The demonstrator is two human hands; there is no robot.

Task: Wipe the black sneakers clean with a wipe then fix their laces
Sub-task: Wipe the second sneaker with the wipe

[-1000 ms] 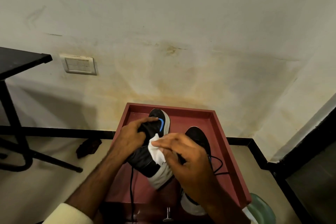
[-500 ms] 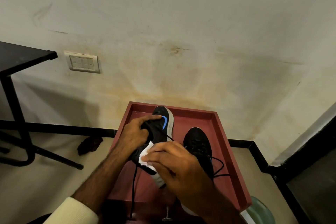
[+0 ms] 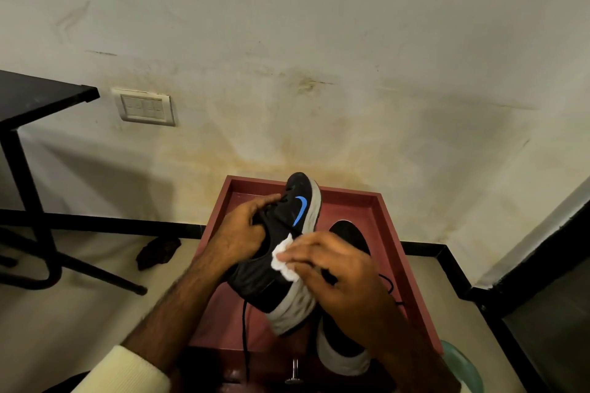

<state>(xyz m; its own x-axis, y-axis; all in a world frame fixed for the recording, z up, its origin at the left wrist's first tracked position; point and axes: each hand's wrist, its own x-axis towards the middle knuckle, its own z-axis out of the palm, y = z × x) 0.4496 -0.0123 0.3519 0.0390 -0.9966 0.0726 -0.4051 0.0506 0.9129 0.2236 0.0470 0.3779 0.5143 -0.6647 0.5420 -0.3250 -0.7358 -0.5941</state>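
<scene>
A black tabletop [image 3: 38, 99] juts in at far left, with a white switch plate [image 3: 145, 107] on the wall beside it. The left hand [image 3: 242, 230] grips the tilted black sneaker [image 3: 281, 277] by its laced top, holding it over the red tray [image 3: 351, 204], and a lace [image 3: 244, 338] dangles below. The right hand [image 3: 338, 277] pinches a white wipe [image 3: 284, 260] against the sneaker's side, below the blue swoosh. The second sneaker [image 3: 340, 338] sits in the tray, partly under that hand.
</scene>
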